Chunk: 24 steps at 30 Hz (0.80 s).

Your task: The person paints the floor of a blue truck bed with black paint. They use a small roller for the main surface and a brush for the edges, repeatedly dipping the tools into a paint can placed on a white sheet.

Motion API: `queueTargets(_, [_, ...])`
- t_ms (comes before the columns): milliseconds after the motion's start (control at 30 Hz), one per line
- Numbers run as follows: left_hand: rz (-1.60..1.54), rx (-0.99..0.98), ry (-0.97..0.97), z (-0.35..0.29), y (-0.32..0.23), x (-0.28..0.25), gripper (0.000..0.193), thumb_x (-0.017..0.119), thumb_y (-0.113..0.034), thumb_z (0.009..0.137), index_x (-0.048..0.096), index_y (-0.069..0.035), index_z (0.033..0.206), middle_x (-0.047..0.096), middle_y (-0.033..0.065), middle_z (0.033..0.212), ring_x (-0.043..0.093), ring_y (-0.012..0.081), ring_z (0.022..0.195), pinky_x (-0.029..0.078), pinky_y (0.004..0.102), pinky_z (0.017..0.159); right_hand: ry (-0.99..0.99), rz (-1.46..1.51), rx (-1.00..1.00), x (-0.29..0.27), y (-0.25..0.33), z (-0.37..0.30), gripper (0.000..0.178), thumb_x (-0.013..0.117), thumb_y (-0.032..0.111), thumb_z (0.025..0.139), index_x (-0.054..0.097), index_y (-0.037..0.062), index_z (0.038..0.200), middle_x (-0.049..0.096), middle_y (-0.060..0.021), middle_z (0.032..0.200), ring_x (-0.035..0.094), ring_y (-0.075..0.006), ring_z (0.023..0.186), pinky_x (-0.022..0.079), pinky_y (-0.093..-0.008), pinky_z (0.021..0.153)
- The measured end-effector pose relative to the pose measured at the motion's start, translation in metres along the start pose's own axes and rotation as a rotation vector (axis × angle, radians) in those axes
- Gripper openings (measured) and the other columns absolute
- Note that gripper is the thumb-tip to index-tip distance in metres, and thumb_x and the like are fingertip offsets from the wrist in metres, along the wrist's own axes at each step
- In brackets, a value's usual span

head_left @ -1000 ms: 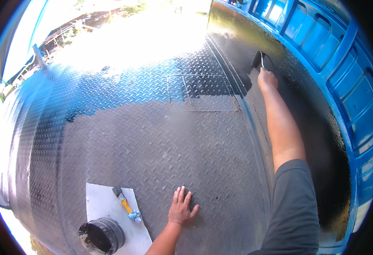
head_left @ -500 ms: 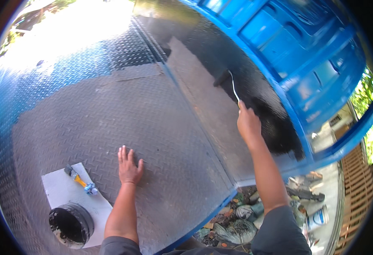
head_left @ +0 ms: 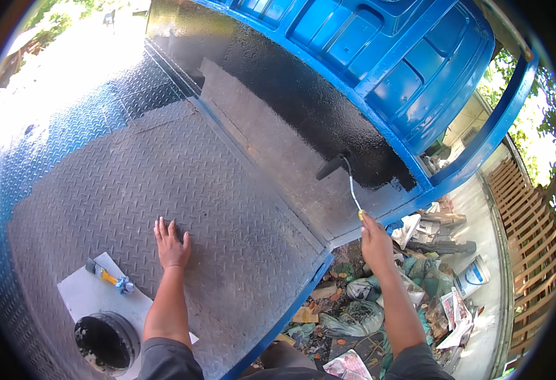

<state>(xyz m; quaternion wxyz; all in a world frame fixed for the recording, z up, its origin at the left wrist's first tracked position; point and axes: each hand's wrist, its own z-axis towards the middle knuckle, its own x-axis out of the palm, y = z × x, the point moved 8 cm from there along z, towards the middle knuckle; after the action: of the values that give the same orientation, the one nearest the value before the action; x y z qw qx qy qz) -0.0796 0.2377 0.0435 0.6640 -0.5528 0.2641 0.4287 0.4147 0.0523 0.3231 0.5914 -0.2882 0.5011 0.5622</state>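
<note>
My right hand [head_left: 375, 242] grips the yellow handle of a small paint roller [head_left: 331, 168]. Its dark sleeve rests at the border between wet black paint [head_left: 316, 117] and bare grey metal [head_left: 278, 155]. My left hand [head_left: 174, 244] lies flat with fingers spread on the unpainted tread plate [head_left: 227, 209], holding nothing. Left of that forearm, a white board [head_left: 75, 288] carries a paintbrush [head_left: 105, 273] with a yellow handle and blue wrapping at its end. A black paint-stained bucket [head_left: 107, 342] stands on the same board.
A ribbed blue panel [head_left: 379, 50] rises along the far right, with a curved blue rail [head_left: 487, 158] beside it. Below the bed's blue edge [head_left: 278, 329] lie plastic bags [head_left: 354, 320], papers and a white bucket [head_left: 472, 277]. Shiny black paint [head_left: 157, 82] covers the far left plate.
My right hand has drawn the roller toward me, nearer the bed's edge. The view has shifted to the right. My left hand stays flat on the plate.
</note>
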Motion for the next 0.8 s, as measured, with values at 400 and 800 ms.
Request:
queueTargets(400, [-0.058,-0.021,-0.027,0.004,0.003,-0.004,0.070,0.067,-0.040,0.095,0.048,-0.003,0.151,0.029,0.0230,0.169,0.019,0.0436,0.159,0.020,0.0498,0.132,0.055,-0.219,-0.079,0.128,0.142,0.205,0.042,0.048,0.013,0.106,0.053,0.0154,0.147,0.065,-0.0271,0.119,0.072,-0.0460,0.100,0.059,-0.0543,0.087])
queueTargets(800, [0.023,-0.060,-0.002,0.013,0.004,-0.004,0.075,0.072,-0.041,0.090,0.050,-0.002,0.149,0.032,0.0263,0.166,0.023,0.0460,0.158,0.025,0.0512,0.130,0.075,-0.096,-0.146,0.271,0.344,0.468,0.040,0.036,0.025,0.112,0.057,0.0183,0.146,0.063,-0.0269,0.130,0.069,-0.0430,0.118,0.058,-0.0509,0.098])
